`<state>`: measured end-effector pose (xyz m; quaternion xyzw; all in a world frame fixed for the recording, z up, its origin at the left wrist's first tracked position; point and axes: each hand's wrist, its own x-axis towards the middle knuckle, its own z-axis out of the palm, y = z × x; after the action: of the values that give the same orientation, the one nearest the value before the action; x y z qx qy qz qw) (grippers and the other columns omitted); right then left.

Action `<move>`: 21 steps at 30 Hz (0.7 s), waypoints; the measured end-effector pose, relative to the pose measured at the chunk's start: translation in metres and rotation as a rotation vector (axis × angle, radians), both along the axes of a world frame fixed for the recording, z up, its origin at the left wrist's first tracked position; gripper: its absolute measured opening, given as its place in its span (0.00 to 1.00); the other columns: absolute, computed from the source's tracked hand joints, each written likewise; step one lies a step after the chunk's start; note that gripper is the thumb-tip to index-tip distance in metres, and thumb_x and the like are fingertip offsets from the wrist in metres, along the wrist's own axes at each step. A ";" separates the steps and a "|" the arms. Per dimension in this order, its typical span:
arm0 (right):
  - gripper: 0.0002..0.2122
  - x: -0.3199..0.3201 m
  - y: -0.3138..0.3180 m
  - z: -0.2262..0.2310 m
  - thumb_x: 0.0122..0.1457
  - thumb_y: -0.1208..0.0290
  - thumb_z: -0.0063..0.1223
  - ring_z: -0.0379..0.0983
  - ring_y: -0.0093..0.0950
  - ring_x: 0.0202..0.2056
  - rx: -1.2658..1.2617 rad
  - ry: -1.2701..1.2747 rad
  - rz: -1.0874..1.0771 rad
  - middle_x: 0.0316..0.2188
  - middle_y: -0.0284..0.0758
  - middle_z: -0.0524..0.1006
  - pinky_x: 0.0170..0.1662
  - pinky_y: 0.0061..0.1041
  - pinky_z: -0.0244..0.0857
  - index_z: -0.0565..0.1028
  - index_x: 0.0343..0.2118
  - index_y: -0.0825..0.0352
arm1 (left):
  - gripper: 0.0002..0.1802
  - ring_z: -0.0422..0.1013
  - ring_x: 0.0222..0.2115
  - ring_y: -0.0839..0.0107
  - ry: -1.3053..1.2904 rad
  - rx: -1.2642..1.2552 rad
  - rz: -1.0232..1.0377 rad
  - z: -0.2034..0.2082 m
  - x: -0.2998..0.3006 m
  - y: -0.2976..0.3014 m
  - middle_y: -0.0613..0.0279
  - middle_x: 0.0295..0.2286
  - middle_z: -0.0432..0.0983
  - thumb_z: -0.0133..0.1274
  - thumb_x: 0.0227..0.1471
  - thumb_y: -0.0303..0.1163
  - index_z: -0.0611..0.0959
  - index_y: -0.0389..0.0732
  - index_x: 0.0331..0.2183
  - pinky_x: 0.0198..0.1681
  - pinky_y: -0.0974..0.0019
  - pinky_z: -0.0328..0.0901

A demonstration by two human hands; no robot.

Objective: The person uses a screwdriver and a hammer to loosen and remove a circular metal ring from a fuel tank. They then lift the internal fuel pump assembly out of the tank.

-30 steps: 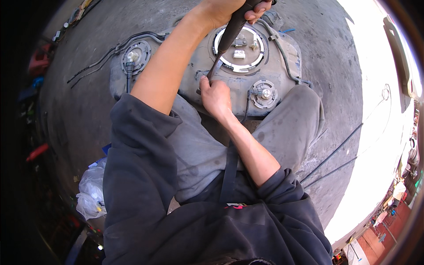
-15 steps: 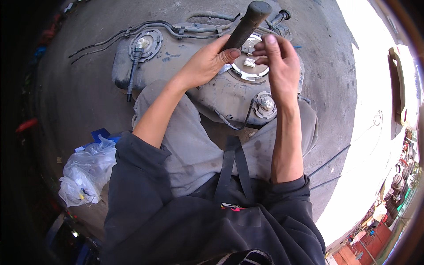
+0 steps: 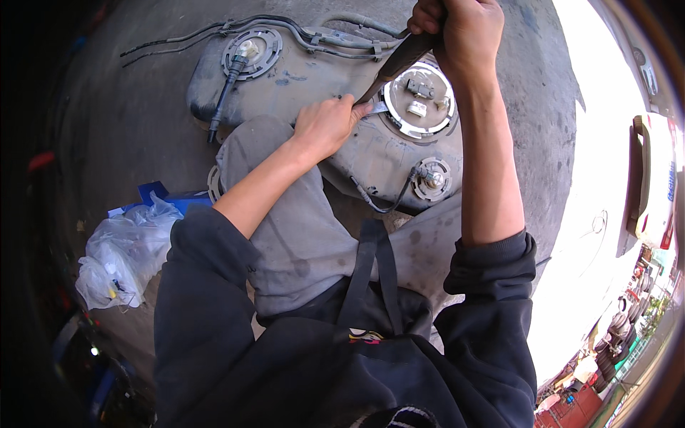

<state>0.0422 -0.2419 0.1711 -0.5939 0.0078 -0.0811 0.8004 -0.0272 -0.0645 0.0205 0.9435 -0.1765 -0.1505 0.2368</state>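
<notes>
A long dark-handled tool [image 3: 403,57] slants down over a grey fuel tank [image 3: 314,89]. My right hand [image 3: 467,36] is closed round its upper end, at the top edge of view. Lower down, my left hand [image 3: 325,128] is closed at its bottom end, beside a flat silver metal tip [image 3: 377,108]. That tip meets the left side of a pale locking ring [image 3: 399,127] around a round cover with connectors. Two smaller round fittings sit on the tank, one at left [image 3: 251,53] and one near my right knee [image 3: 432,180]. The tool's full shape is hidden by my hands.
Dark hoses [image 3: 285,39] run along the tank's far side. At left, a clear plastic bag [image 3: 128,250] lies by a blue box [image 3: 168,196]. My legs [image 3: 296,235] bend close to the tank. Far right stands a pale vehicle [image 3: 656,185].
My right hand, open beside the handle before, has risen and closed on its upper end. My left hand has slid down toward the ring, and the handle leans further right.
</notes>
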 end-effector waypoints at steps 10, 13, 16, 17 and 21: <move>0.09 0.025 0.002 -0.012 0.63 0.69 0.53 0.60 0.23 0.13 -0.027 -0.024 -0.078 0.15 0.30 0.66 0.18 0.25 0.59 0.72 0.28 0.68 | 0.30 0.78 0.32 0.40 -0.063 -0.073 -0.087 -0.008 0.020 0.008 0.46 0.28 0.82 0.41 0.65 0.59 0.83 0.41 0.35 0.35 0.41 0.70; 0.13 -0.009 -0.023 -0.016 0.69 0.64 0.52 0.69 0.25 0.20 -0.036 -0.070 0.144 0.18 0.33 0.69 0.30 0.29 0.67 0.75 0.39 0.73 | 0.30 0.78 0.31 0.41 -0.072 -0.028 -0.088 -0.005 0.009 0.010 0.47 0.27 0.81 0.44 0.65 0.59 0.82 0.41 0.34 0.34 0.42 0.70; 0.10 -0.042 -0.026 -0.003 0.66 0.69 0.51 0.57 0.19 0.16 0.135 -0.117 0.048 0.15 0.27 0.59 0.24 0.26 0.58 0.74 0.34 0.73 | 0.30 0.78 0.31 0.43 -0.193 0.027 -0.068 0.006 -0.002 0.011 0.47 0.26 0.81 0.47 0.63 0.59 0.82 0.40 0.31 0.33 0.45 0.70; 0.10 -0.036 -0.041 -0.002 0.67 0.68 0.51 0.63 0.20 0.17 0.229 -0.173 0.159 0.16 0.27 0.64 0.24 0.28 0.63 0.74 0.33 0.71 | 0.30 0.78 0.31 0.44 -0.227 0.011 -0.063 0.012 0.004 0.013 0.48 0.26 0.81 0.48 0.62 0.59 0.82 0.40 0.30 0.32 0.46 0.70; 0.12 0.000 -0.015 0.016 0.65 0.65 0.55 0.57 0.22 0.15 0.189 -0.188 -0.016 0.14 0.29 0.61 0.21 0.24 0.57 0.72 0.33 0.70 | 0.30 0.77 0.32 0.45 -0.257 -0.046 -0.060 0.021 0.066 0.023 0.51 0.26 0.81 0.50 0.60 0.61 0.83 0.41 0.29 0.32 0.49 0.69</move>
<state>0.0426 -0.2572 0.1874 -0.5054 -0.0549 -0.1415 0.8494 0.0388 -0.0411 0.0418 0.9437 -0.2368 -0.0312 0.2290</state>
